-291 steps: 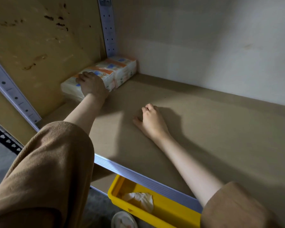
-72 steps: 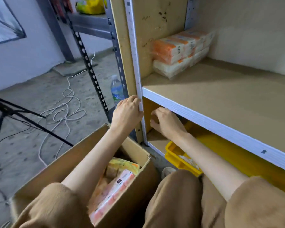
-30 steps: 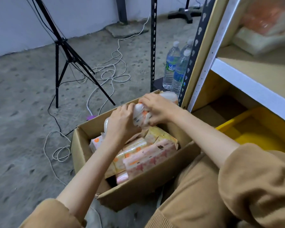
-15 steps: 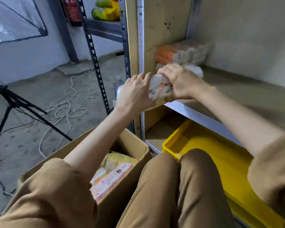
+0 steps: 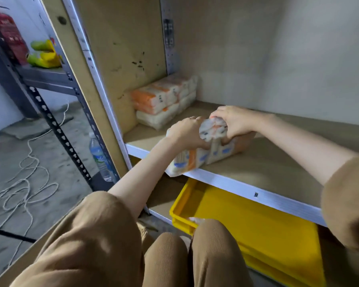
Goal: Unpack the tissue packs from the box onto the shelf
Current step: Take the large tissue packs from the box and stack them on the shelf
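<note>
Head view, left hand (image 5: pixel 187 132): fingers curled over the tissue bundle's (image 5: pixel 203 156) near end.
Right hand (image 5: pixel 234 121): pinches the bunched wrap on top.
Tissue bundle: on the shelf's (image 5: pixel 267 162) front edge, one corner overhanging.
Doing it well: slide it fully onto the board, towards the stacked packs (image 5: pixel 164 100), before letting go.

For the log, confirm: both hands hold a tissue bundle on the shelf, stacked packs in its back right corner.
Wrong corner: the head view shows the stacked packs in the back left corner. The left hand and right hand do hold the bundle on the shelf.
</note>
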`<state>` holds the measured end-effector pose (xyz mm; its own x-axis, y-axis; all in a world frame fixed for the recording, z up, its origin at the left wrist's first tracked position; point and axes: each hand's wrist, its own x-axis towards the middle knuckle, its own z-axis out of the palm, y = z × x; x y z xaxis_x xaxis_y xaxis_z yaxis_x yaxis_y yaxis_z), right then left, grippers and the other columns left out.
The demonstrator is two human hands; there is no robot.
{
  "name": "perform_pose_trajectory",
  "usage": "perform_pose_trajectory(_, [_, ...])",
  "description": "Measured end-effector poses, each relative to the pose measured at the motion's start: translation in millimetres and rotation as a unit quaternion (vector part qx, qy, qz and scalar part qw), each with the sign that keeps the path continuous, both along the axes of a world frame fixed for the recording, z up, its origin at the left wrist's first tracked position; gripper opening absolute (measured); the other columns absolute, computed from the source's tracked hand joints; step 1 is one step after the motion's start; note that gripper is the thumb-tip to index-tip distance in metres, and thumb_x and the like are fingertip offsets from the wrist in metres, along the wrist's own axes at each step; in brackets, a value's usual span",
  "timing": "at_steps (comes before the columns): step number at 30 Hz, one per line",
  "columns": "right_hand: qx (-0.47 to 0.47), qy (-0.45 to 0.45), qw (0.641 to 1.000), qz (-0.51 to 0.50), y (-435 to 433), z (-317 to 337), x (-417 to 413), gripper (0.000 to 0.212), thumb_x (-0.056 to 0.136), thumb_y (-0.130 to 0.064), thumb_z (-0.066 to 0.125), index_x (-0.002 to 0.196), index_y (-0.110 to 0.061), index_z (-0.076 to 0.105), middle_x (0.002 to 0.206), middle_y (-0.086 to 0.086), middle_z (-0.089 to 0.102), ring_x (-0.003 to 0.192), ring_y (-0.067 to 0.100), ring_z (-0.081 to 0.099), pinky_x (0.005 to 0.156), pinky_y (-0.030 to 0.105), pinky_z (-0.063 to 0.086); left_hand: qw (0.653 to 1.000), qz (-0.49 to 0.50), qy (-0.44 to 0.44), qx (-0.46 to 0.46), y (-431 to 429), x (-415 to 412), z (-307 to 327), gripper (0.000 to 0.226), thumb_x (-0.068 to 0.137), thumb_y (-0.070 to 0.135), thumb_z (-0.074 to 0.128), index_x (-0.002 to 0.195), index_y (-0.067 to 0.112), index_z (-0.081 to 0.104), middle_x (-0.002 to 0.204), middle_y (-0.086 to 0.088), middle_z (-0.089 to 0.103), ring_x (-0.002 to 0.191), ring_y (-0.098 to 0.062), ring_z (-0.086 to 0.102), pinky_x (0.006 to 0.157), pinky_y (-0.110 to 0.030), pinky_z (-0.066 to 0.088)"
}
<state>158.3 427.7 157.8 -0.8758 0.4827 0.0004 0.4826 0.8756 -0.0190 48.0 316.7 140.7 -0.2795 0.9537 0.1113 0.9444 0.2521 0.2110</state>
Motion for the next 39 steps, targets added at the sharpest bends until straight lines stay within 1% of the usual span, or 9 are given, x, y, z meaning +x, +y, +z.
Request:
perform_pose_trajectory(5, [-0.039, 0.025, 0.999, -0.002, 18, -8, -12, 0.075, 0.069, -0.019, 0.077, 0.135, -0.008, 0.044, 0.136, 0.013, 0.048, 0.126, 0.028, 0.045, 0.103, 0.032, 0.038, 0.997, 0.003, -0.043, -0.058, 20, -32, 3, 0.073, 0.070, 0.048, 0.074, 0.134, 0.022, 0.047, 0.132, -0.006, 0.055, 0.121, -0.026, 0.051, 0.097, -0.033, 0.044])
perform_pose_trajectory(11, [-0.007, 0.134, 0.990, -0.030, 24, -34, 1, 0.056, 0.080, -0.021, 0.065, 0.133, -0.013, 0.048, 0.141, 0.005, 0.046, 0.131, 0.022, 0.041, 0.106, 0.028, 0.028, 0.998, 0.045, -0.051, -0.007, 37, -59, -1, 0.072, 0.069, 0.053, 0.073, 0.124, 0.009, 0.060, 0.121, -0.013, 0.065, 0.114, -0.029, 0.057, 0.095, -0.036, 0.048])
perform_pose_trajectory(15, [-0.033, 0.193, 0.979, -0.056, 14, -65, 20, 0.040, 0.080, -0.015, 0.064, 0.118, -0.006, 0.061, 0.125, 0.011, 0.058, 0.118, 0.027, 0.053, 0.100, 0.034, 0.043, 0.997, 0.076, -0.034, -0.006, 46, -80, -4, 0.055, 0.078, 0.054, 0.063, 0.102, 0.004, 0.069, 0.079, -0.011, 0.060, 0.089, -0.031, 0.061, 0.070, -0.029, 0.040])
perform_pose_trajectory(17, [-0.061, 0.173, 0.979, -0.085, 7, -82, 25, 0.038, 0.082, -0.017, 0.062, 0.118, -0.007, 0.061, 0.125, 0.009, 0.058, 0.117, 0.026, 0.053, 0.096, 0.033, 0.045, 0.995, 0.088, -0.049, -0.013, 48, -89, -12, 0.048, 0.084, 0.049, 0.059, 0.086, 0.002, 0.069, 0.075, -0.013, 0.060, 0.083, -0.033, 0.061, 0.066, -0.028, 0.036])
perform_pose_trajectory(21, [-0.129, 0.107, 0.980, -0.111, -4, -108, 17, 0.041, 0.089, -0.024, 0.056, 0.125, -0.005, 0.054, 0.129, 0.010, 0.051, 0.120, 0.026, 0.049, 0.097, 0.033, 0.041, 0.978, 0.123, -0.168, -0.020, 44, -94, -30, 0.044, 0.092, 0.040, 0.053, 0.098, 0.001, 0.070, 0.100, -0.023, 0.070, 0.076, -0.026, 0.058, 0.057, -0.027, 0.039])
perform_pose_trajectory(26, [-0.173, 0.103, 0.967, -0.155, -9, -126, -7, 0.051, 0.093, -0.034, 0.048, 0.131, 0.000, 0.046, 0.139, 0.016, 0.041, 0.129, 0.033, 0.038, 0.107, 0.039, 0.034, 0.981, 0.120, -0.120, 0.095, 22, -72, -42, 0.046, 0.093, 0.036, 0.051, 0.127, 0.006, 0.057, 0.101, -0.019, 0.070, 0.101, -0.031, 0.063, 0.084, -0.034, 0.048])
perform_pose_trajectory(30, [-0.164, 0.090, 0.970, -0.158, -10, -125, -20, 0.066, 0.094, -0.040, 0.044, 0.146, -0.006, 0.022, 0.155, 0.014, 0.020, 0.140, 0.031, 0.023, 0.118, 0.035, 0.020, 0.999, 0.037, -0.014, -0.015, 4, -46, -61, 0.086, 0.082, 0.052, 0.060, 0.148, 0.013, 0.022, 0.158, -0.004, 0.019, 0.148, -0.020, 0.013, 0.121, -0.033, 0.011])
perform_pose_trajectory(33, [-0.149, 0.076, 0.972, -0.164, -9, -124, -25, 0.067, 0.094, -0.040, 0.042, 0.146, -0.004, 0.020, 0.155, 0.016, 0.018, 0.141, 0.031, 0.021, 0.119, 0.036, 0.018, 0.997, 0.044, 0.065, 0.001, 8, -52, -67, 0.079, 0.088, 0.047, 0.054, 0.149, 0.014, 0.018, 0.159, -0.002, 0.017, 0.148, -0.020, 0.012, 0.120, -0.032, 0.014])
perform_pose_trajectory(39, [-0.134, 0.036, 0.976, -0.169, 0, -123, -41, 0.073, 0.094, -0.049, 0.035, 0.148, -0.005, 0.013, 0.158, 0.014, 0.012, 0.146, 0.025, 0.013, 0.119, 0.035, 0.011, 0.988, 0.088, 0.113, 0.049, 26, -50, -42, 0.057, 0.089, 0.041, 0.053, 0.139, 0.016, 0.039, 0.143, -0.002, 0.049, 0.129, -0.024, 0.049, 0.094, -0.036, 0.045])
